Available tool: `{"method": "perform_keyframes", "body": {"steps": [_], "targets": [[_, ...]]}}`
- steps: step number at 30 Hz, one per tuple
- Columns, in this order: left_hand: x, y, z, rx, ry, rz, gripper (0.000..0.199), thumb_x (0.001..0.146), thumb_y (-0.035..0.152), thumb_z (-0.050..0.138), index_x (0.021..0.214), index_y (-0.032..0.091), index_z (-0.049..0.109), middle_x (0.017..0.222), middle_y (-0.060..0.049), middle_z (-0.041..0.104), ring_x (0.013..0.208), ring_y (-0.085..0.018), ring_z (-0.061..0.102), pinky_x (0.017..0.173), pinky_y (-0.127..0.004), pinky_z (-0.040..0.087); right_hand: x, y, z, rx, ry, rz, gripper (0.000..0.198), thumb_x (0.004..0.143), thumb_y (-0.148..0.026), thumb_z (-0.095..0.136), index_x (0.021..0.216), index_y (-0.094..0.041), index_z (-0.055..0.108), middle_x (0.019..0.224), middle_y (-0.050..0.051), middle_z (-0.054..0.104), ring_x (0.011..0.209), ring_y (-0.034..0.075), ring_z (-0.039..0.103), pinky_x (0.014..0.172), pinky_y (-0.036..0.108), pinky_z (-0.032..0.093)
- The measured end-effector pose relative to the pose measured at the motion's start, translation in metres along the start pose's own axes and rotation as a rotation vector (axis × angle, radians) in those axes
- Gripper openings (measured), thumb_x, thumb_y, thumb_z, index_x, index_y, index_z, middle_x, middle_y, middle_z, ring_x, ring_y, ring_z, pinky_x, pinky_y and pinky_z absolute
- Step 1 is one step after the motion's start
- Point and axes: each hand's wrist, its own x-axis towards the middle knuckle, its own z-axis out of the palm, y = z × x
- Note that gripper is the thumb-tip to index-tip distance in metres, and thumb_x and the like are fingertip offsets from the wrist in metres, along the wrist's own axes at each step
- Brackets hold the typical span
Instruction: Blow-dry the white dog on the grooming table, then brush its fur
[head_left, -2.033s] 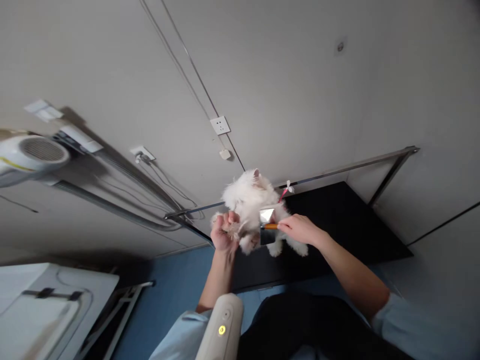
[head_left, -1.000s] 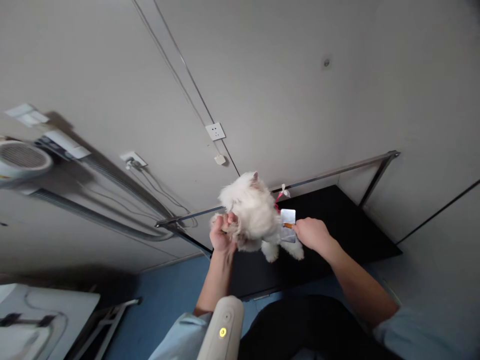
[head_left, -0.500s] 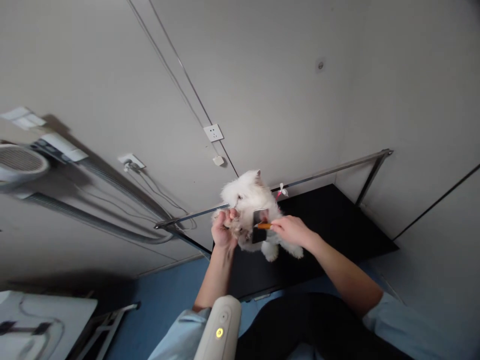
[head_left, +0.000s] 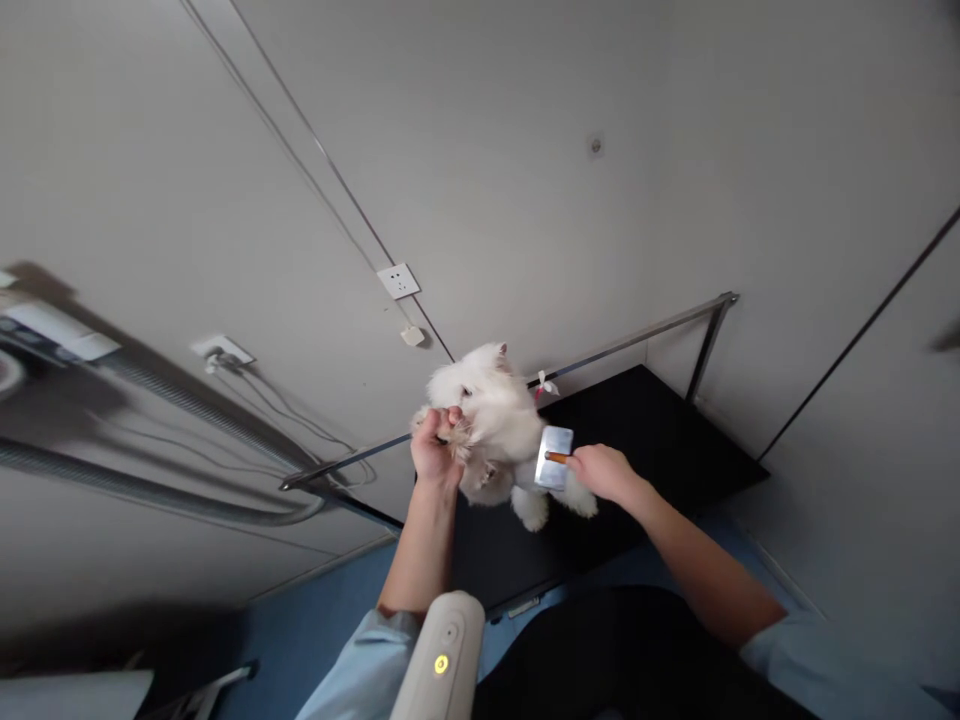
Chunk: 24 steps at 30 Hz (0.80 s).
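Note:
A fluffy white dog is on the black grooming table, with its head toward the left and its belly side turned to me. My left hand is closed around one of its front paws and holds it up. In my right hand is a slicker brush, gripped by its orange-brown handle. The brush's shiny flat back faces me, over the dog's lower body near the hind legs. Whether its pins touch the fur is hidden.
A metal rail runs along the table's far side, a pink and white bow beside it. On the wall are a socket and a plug with cords. Grey hoses hang at left. A pale device with a yellow light shows low in front.
The slicker brush in my right hand has moved right, from the dog's chest toward its hind legs, and its back now catches light. My left hand keeps the paw. The view has shifted slightly.

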Motion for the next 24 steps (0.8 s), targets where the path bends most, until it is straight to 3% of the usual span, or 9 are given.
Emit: {"method": "perform_keyframes", "body": {"steps": [4,8,13,16,18,20,22,24], "targets": [[0.01,0.0,0.007,0.001,0.023,-0.011,0.057,0.08,0.04,0.078,0.052,0.017,0.035,0.06,0.002,0.055,0.047,-0.008,0.053,0.049,-0.02,0.049,0.005,-0.002,0.018,0.133,0.083,-0.086,0.04,0.108,-0.042,0.038,0.12,-0.027,0.073,0.122,0.006,0.077,0.115,0.021,0.07,0.091,0.027,0.046],[0.021,0.002,0.008,0.006,0.021,-0.017,0.055,0.083,0.04,0.076,0.052,0.018,0.036,0.058,0.001,0.054,0.045,-0.008,0.05,0.047,-0.02,0.047,0.013,0.009,0.039,0.181,0.026,0.084,0.046,0.107,-0.034,0.035,0.109,-0.017,0.077,0.107,0.015,0.08,0.101,0.026,0.075,0.08,0.029,0.049],[0.031,0.0,0.009,0.029,-0.019,0.009,0.054,0.078,0.043,0.08,0.052,0.018,0.039,0.061,0.0,0.056,0.047,-0.009,0.05,0.047,-0.021,0.045,0.039,0.016,0.049,0.346,0.061,0.025,0.042,0.107,-0.042,0.037,0.121,-0.023,0.071,0.126,0.01,0.075,0.12,0.023,0.068,0.097,0.029,0.046],[0.022,-0.008,-0.001,0.072,-0.076,0.06,0.059,0.066,0.048,0.089,0.05,0.018,0.041,0.06,0.001,0.055,0.051,-0.01,0.052,0.05,-0.022,0.046,0.035,0.031,0.068,0.452,0.005,0.113,0.039,0.105,-0.039,0.041,0.11,-0.017,0.073,0.112,0.016,0.077,0.11,0.028,0.071,0.093,0.035,0.05],[0.004,-0.024,-0.016,0.15,-0.145,0.105,0.06,0.062,0.055,0.092,0.049,0.017,0.047,0.058,0.0,0.054,0.052,-0.011,0.052,0.051,-0.023,0.044,0.022,0.046,0.09,0.56,-0.05,0.184,0.04,0.104,-0.039,0.042,0.096,-0.016,0.073,0.09,0.013,0.077,0.095,0.028,0.073,0.084,0.037,0.053],[-0.024,-0.051,-0.035,0.299,-0.264,0.136,0.056,0.067,0.06,0.088,0.051,0.017,0.056,0.058,-0.002,0.056,0.05,-0.012,0.05,0.05,-0.025,0.039,0.011,0.057,0.112,0.726,-0.079,0.228,0.045,0.104,-0.044,0.039,0.088,-0.016,0.07,0.073,0.009,0.072,0.081,0.027,0.073,0.076,0.037,0.056],[-0.057,-0.087,-0.056,0.51,-0.457,0.145,0.047,0.077,0.058,0.082,0.06,0.018,0.065,0.063,-0.005,0.062,0.052,-0.014,0.052,0.052,-0.027,0.039,0.012,0.06,0.129,0.926,-0.08,0.239,0.049,0.105,-0.049,0.035,0.085,-0.017,0.066,0.069,0.008,0.07,0.078,0.025,0.073,0.074,0.036,0.057],[-0.089,-0.126,-0.075,0.731,-0.703,0.267,0.038,0.086,0.049,0.076,0.064,0.02,0.066,0.068,-0.007,0.068,0.058,-0.016,0.058,0.059,-0.03,0.042,0.027,0.058,0.14,1.135,-0.063,0.221,0.042,0.103,-0.051,0.041,0.087,-0.019,0.064,0.075,0.008,0.072,0.085,0.024,0.074,0.078,0.035,0.059]]}}
